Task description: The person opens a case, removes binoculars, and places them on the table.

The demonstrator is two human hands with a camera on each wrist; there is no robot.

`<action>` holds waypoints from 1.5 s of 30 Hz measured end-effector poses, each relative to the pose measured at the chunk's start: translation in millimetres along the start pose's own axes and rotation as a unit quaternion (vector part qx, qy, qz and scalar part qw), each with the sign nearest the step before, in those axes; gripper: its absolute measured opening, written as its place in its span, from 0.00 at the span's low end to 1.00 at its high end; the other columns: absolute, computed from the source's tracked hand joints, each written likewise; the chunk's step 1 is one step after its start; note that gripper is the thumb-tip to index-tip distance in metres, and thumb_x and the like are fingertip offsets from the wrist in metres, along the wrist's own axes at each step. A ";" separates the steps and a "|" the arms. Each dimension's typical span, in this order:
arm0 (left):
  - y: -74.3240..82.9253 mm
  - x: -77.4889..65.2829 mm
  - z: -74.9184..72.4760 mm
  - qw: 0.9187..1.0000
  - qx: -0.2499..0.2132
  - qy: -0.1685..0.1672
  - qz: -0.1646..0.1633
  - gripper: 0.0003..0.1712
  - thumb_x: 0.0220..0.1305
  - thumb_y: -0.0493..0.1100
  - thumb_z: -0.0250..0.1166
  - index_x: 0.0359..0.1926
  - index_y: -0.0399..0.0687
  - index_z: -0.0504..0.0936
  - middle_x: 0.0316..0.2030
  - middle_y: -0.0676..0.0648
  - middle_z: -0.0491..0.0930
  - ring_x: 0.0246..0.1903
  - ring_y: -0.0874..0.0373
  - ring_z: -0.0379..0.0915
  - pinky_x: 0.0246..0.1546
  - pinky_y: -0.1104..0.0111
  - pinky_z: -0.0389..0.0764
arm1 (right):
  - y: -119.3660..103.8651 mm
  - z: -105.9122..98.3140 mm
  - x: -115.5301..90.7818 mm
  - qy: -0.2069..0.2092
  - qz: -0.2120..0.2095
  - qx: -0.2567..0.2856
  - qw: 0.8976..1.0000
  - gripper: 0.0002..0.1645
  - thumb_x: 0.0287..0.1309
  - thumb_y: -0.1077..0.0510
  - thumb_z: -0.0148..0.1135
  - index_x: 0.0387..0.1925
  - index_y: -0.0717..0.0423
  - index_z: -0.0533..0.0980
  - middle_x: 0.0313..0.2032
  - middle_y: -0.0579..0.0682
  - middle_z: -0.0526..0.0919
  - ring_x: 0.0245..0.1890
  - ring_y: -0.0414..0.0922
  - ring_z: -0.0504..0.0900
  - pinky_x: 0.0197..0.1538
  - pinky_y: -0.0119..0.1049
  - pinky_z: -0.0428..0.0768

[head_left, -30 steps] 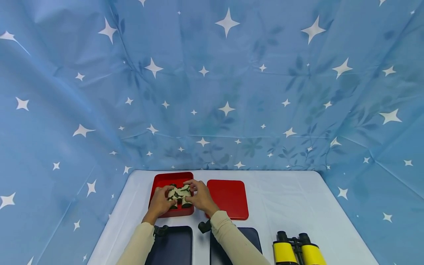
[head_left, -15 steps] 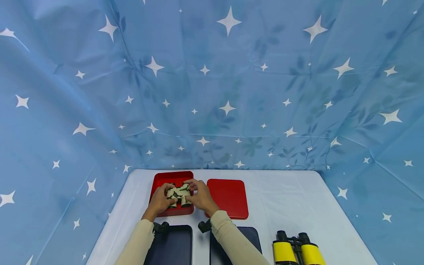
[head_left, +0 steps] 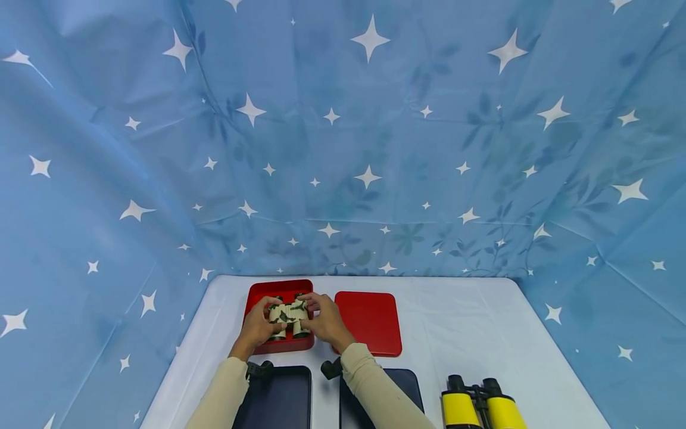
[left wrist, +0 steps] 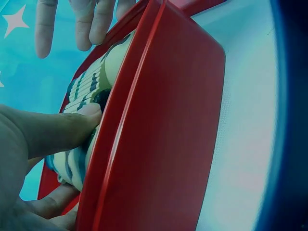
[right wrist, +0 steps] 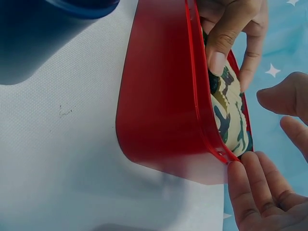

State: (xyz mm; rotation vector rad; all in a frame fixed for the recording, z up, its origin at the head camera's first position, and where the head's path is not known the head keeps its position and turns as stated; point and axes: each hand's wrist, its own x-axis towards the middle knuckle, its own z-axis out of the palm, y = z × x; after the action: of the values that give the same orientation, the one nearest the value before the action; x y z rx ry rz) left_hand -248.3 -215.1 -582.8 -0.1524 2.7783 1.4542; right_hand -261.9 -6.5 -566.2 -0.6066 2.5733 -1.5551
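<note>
Camouflage-patterned binoculars (head_left: 289, 313) lie inside a red box (head_left: 286, 347) at the back left of the table. My left hand (head_left: 256, 326) holds them by the left side, its thumb (left wrist: 72, 125) pressed on top and the fingers curled down into the box. My right hand (head_left: 328, 325) is at the box's right side. In the right wrist view its straight fingers (right wrist: 257, 180) touch the box rim by the end of the binoculars, while the thumb stands away from them. The left wrist view shows the box's red outer wall hiding part of the binoculars.
A red lid (head_left: 370, 325) lies just right of the box, partly behind the right wrist. Nearer stand two dark trays or boxes, one dark tray (head_left: 278, 399) at left and one dark tray (head_left: 403, 381) under the right forearm. Yellow-and-black binoculars (head_left: 462, 408) stand at front right.
The camouflage binoculars have shifted slightly to the left in the box, the left hand staying on them. The right hand has hardly moved.
</note>
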 end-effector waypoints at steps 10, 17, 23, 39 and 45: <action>-2.3 -2.8 -3.5 0.998 -0.050 0.014 0.019 0.35 0.54 0.37 0.76 0.62 0.52 0.74 0.66 0.40 0.69 0.43 0.47 0.81 0.34 0.64 0.79 | -1.1 2.7 1.2 0.004 -0.002 -0.017 1.000 0.31 0.55 0.61 0.72 0.61 0.46 0.76 0.53 0.59 0.76 0.52 0.56 0.80 0.46 0.40 0.85; 4.2 -4.4 -11.5 0.995 -0.092 0.014 0.031 0.35 0.55 0.36 0.75 0.63 0.53 0.72 0.65 0.41 0.70 0.38 0.51 0.83 0.31 0.65 0.80 | -0.8 3.6 3.8 0.003 0.007 -0.031 0.999 0.33 0.55 0.58 0.73 0.63 0.41 0.75 0.54 0.55 0.76 0.51 0.52 0.79 0.46 0.39 0.84; 9.4 -7.6 -16.9 0.993 -0.108 0.011 0.036 0.35 0.55 0.36 0.75 0.63 0.55 0.72 0.66 0.43 0.69 0.40 0.50 0.83 0.31 0.65 0.81 | -2.7 2.0 4.7 -0.007 0.002 -0.040 0.999 0.36 0.56 0.55 0.72 0.66 0.36 0.73 0.55 0.54 0.75 0.52 0.50 0.78 0.45 0.36 0.82; 37.3 -14.9 -18.3 0.992 -0.103 0.013 0.070 0.35 0.54 0.39 0.77 0.62 0.59 0.74 0.66 0.42 0.69 0.51 0.43 0.78 0.33 0.62 0.82 | -16.3 -17.7 2.4 0.016 -0.035 -0.042 0.998 0.39 0.57 0.56 0.72 0.69 0.35 0.70 0.55 0.52 0.72 0.47 0.47 0.79 0.44 0.32 0.83; 52.6 -18.4 -13.3 0.990 -0.091 0.025 0.105 0.34 0.53 0.37 0.77 0.61 0.56 0.75 0.60 0.43 0.74 0.46 0.45 0.80 0.29 0.64 0.81 | -19.9 -27.9 -1.9 0.028 -0.029 -0.018 0.999 0.38 0.57 0.57 0.72 0.67 0.36 0.71 0.56 0.53 0.71 0.47 0.47 0.80 0.40 0.30 0.82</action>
State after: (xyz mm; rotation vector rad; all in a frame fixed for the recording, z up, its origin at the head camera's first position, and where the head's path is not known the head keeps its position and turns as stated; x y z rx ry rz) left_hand -234.0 -194.7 -531.3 0.1078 2.7683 1.7754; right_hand -261.6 9.4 -535.8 -0.6559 2.6520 -1.5684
